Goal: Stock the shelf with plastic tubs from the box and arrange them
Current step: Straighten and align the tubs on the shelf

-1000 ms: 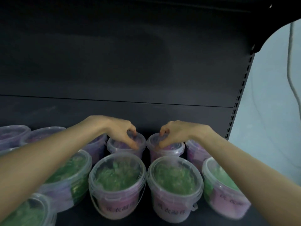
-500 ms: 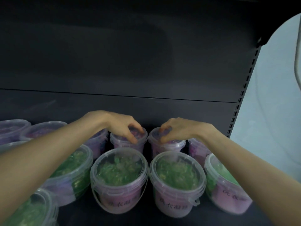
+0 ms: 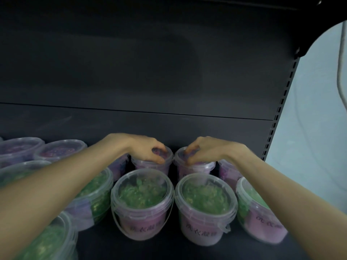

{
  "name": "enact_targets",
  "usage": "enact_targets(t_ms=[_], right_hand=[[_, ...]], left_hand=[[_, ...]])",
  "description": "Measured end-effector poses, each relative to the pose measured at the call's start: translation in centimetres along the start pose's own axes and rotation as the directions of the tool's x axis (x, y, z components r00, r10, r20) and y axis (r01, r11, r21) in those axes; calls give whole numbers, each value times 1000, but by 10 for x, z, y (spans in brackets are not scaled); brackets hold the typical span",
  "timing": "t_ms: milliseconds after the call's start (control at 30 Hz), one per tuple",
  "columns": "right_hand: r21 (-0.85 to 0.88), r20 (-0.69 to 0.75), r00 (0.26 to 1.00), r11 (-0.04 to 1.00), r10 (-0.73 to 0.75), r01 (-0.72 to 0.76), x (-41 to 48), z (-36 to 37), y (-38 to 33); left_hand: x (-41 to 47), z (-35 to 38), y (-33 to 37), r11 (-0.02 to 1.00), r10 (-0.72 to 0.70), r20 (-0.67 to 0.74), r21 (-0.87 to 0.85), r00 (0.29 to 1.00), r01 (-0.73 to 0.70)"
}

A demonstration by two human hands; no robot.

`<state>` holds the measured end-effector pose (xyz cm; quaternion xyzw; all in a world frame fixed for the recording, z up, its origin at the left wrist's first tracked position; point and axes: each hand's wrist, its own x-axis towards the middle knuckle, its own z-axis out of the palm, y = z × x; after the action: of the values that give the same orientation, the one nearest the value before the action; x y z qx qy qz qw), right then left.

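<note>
The left hand is curled over the lid of a purple-filled tub in the back row, fingers bent down over the far rim and thumb on the near edge, so it grips the tub from above. The right hand mirrors it on the neighbouring purple tub, its fingertips clawed onto the lid. The two tubs stand just beside each other, almost touching, close to the dark back panel of the shelf.

More purple tubs sit in the same back row: one partly hidden behind the left forearm, two further left, and one to the right behind the right wrist. In front stands a row of tubs with green contents, two of them directly below the hands, each with a clear lid, a thin bail handle and a pink label whose writing is too blurred to read. Other green tubs flank them on both sides. The box is not in view.

The step in hand looks like arranging: seating or squaring the two back tubs in line. Next, the hands likely need to let go and lift clear without brushing the front row, then check spacing or turn labels forward.
</note>
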<state>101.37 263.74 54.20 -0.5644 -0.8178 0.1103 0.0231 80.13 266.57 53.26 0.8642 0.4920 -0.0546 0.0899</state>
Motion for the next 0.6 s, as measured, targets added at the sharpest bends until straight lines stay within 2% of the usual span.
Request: enact_targets(t_ms=[133,333,500,600], right_hand=[[-5,-28,1000,1000,-4,4,3,3,2],[30,-33,999,999,-18,19,3,4,4],[-8,-36,999,1000,-22,22,8,6,4],[-32,-42,999,999,-24,22,7,10,5]], left_hand=[[5,-5,-1,999,-4,-20,-40,1000,3],[13,5,2,995,-38,-110,88,993,48],[11,1,2,998,-19,-52,51,998,22],[7,2,6,993,-49,-56,103,997,54]])
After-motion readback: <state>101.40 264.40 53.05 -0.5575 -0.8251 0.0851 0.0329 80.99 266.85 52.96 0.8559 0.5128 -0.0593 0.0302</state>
